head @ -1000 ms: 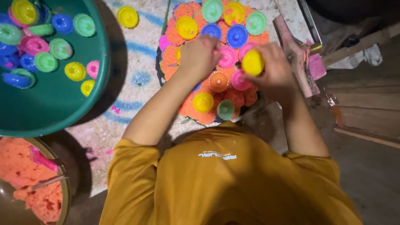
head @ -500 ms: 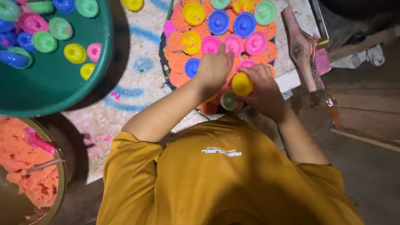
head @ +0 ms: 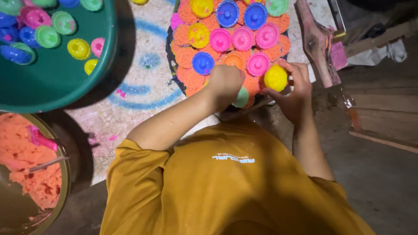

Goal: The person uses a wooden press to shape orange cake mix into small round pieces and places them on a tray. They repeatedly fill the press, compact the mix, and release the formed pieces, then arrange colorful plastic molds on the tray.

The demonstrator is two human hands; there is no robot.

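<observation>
A yellow mould sits right of centre in the upper frame, at the near edge of a round tray packed with orange cakes and coloured moulds. The right hand grasps it, fingers curled around its far side. The left hand is clenched, pressing down on a green mould just beside. Upper left, a green basin holds loose moulds. Lower left, a bowl holds orange paste.

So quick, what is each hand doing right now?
Left hand: closed in a fist over the green mould; grip cannot be told.
Right hand: holding the yellow mould.
</observation>
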